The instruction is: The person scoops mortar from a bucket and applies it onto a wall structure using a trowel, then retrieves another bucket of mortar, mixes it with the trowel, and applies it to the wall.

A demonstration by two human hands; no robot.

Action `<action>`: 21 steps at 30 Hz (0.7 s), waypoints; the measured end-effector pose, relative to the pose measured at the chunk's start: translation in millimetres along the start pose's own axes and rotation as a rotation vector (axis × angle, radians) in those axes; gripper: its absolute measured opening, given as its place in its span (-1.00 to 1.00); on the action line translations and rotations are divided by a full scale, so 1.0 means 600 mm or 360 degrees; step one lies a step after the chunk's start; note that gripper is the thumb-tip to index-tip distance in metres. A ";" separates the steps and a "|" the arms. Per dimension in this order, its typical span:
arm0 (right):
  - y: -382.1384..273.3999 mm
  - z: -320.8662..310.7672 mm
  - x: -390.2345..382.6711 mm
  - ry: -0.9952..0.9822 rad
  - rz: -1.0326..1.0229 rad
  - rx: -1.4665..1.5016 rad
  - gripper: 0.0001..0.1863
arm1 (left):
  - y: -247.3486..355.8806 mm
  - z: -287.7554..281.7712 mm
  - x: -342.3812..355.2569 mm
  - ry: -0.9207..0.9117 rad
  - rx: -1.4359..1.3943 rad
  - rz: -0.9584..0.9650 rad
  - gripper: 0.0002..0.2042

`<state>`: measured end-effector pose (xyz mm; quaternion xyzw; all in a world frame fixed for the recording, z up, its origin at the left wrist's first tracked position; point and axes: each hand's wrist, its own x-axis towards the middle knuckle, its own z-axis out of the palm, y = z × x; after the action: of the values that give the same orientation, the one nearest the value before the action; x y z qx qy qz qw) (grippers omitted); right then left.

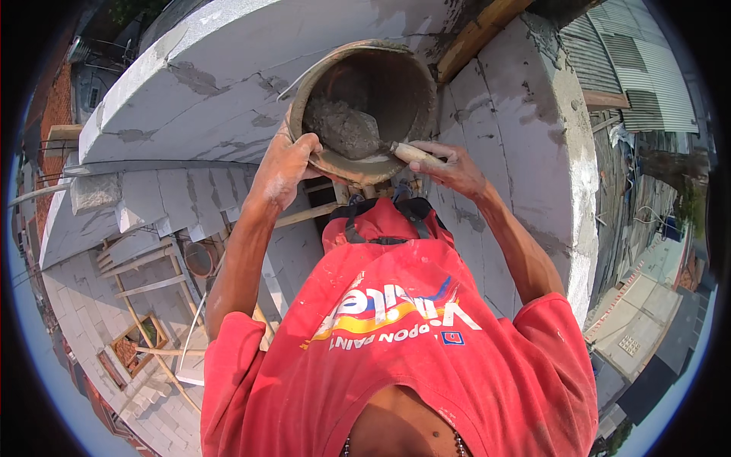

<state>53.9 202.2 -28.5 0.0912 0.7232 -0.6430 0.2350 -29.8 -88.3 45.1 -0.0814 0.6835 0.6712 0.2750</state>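
Note:
A round bucket (358, 169), smeared with mortar, is tilted so that its mouth faces me. Wet grey mortar (335, 126) lies inside, heaped toward the lower left. My left hand (283, 169) is closed on the bucket's left rim, thumb over the edge. In my right hand (455, 169) is a trowel, gripped by its pale handle (415, 154) at the lower right rim. The trowel's blade reaches into the bucket, and mortar covers most of it.
Pale block walls rise beyond the bucket (228, 84) and on my right (575, 152). A wooden beam (483, 34) meets the right wall. Bamboo poles (164, 365) and a framed wall opening (137, 343) are lower left. Corrugated roofs (640, 65) lie outside, far right.

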 end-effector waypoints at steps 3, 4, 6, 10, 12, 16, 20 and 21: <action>-0.037 -0.023 -0.029 0.0077 -0.0038 -0.0060 -0.42 | -0.029 -0.009 0.022 -0.0158 -0.0179 -0.0094 -0.72; -0.051 -0.032 -0.038 0.0128 -0.0024 -0.0147 -0.42 | -0.038 -0.008 0.030 -0.0191 -0.0328 -0.0107 -0.77; -0.092 -0.044 -0.069 0.0214 0.0005 -0.0168 -0.40 | -0.042 0.003 0.040 -0.0234 -0.0619 -0.0162 -0.86; -0.163 -0.085 -0.149 0.0472 0.0066 -0.0270 -0.31 | -0.034 0.036 0.057 -0.0359 -0.1074 -0.0276 -0.90; -0.202 -0.113 -0.194 0.0584 0.0060 -0.0337 -0.27 | -0.016 0.059 0.056 -0.0458 -0.1140 -0.0302 -0.90; -0.268 -0.170 -0.290 0.0884 0.0065 -0.0456 -0.26 | -0.007 0.092 0.066 -0.0589 -0.1203 -0.0313 -0.90; -0.351 -0.228 -0.369 0.1061 0.0167 -0.0627 -0.23 | -0.004 0.103 0.065 -0.0638 -0.1224 -0.0340 -0.88; -0.372 -0.245 -0.385 0.1097 0.0207 -0.0677 -0.26 | -0.005 0.110 0.069 -0.0682 -0.1230 -0.0381 -0.87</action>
<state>125.8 349.5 284.1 0.2962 0.8691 -0.3947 0.0325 -45.6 -14.5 25.9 -0.1157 0.2966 0.8421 0.4353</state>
